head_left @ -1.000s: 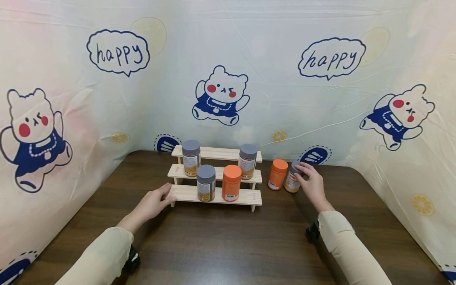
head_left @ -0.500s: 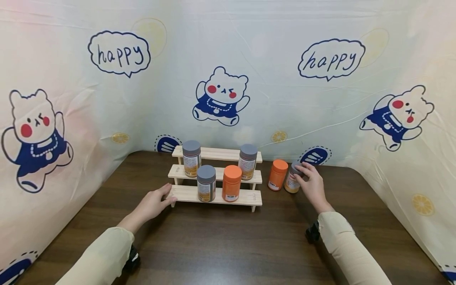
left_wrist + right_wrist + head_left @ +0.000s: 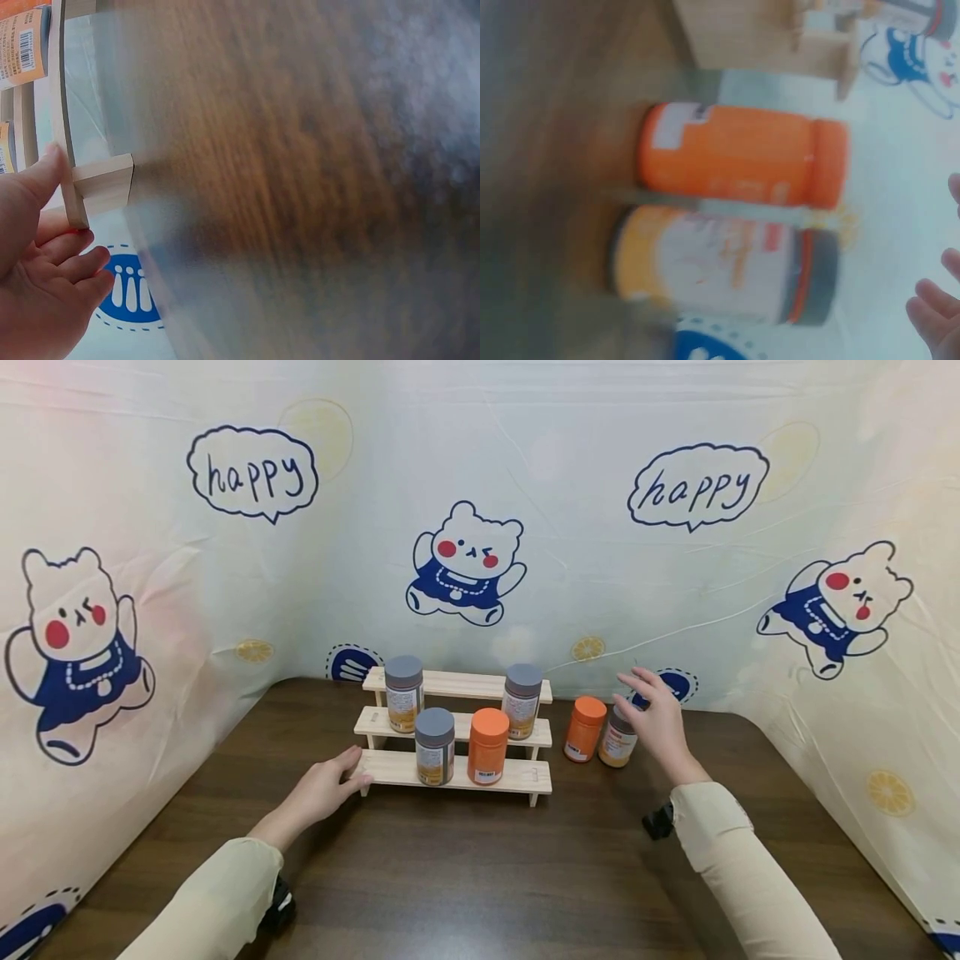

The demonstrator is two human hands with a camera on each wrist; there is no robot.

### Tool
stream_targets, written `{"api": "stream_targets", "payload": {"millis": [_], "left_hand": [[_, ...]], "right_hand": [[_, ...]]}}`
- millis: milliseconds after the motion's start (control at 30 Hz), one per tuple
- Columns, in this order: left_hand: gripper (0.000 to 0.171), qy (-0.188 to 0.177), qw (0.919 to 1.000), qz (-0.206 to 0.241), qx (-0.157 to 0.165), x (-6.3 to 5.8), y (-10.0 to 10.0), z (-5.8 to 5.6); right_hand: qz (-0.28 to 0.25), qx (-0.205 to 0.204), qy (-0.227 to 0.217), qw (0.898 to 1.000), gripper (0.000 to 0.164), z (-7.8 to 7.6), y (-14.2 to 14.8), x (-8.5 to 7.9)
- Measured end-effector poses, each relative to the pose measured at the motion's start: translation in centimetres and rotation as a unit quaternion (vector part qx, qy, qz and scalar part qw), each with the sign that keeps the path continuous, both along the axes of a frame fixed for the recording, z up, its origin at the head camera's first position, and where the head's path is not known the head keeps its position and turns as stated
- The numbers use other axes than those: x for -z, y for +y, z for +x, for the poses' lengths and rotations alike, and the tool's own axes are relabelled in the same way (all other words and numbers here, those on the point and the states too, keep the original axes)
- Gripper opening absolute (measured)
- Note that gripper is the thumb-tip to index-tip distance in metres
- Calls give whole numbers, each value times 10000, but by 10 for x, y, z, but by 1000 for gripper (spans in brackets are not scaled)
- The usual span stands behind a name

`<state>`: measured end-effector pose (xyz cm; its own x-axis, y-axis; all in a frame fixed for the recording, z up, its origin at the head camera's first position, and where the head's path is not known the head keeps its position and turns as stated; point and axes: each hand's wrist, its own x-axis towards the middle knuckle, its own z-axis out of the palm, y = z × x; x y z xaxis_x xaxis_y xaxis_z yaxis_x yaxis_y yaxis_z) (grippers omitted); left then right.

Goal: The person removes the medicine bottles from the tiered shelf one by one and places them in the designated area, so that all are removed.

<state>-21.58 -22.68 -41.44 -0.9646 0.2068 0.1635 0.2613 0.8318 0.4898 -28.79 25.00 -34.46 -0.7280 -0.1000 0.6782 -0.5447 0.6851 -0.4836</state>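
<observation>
Standing upright on wood-grain tabletop [image 3: 465,860]: grey-lidded jar [image 3: 617,748], cylindrical, long axis vertical, just beside smooth orange jar [image 3: 584,731]. Right hand [image 3: 660,718] released, near both; left hand [image 3: 321,789] pinching end of pale wooden tiered rack [image 3: 525,774].

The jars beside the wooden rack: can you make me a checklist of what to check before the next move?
1. Left hand gripping the wooden rack: ok, it pinches the left end of the front step.
2. Right hand holding a jar, if lifting comes next: not ok, its fingers are apart from both jars in the right wrist view.
3. Grey-lidded jar nearest that hand standing upright on the table: ok.
4. Orange jar beside it upright: ok.
5. Lids on both: ok.
6. Those lids screwed tight: cannot tell.
</observation>
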Motion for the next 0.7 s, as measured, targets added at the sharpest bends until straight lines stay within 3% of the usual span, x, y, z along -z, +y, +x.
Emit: {"api": "stream_targets", "payload": {"millis": [300, 700], "left_hand": [[62, 27, 10000, -9, -6, 1, 1, 0], [61, 68, 10000, -39, -2, -1, 1, 0]], "right_hand": [[41, -492, -166, 9986, 42, 3, -27, -29], [24, -1131, -284, 9932, 44, 6, -67, -43]]}}
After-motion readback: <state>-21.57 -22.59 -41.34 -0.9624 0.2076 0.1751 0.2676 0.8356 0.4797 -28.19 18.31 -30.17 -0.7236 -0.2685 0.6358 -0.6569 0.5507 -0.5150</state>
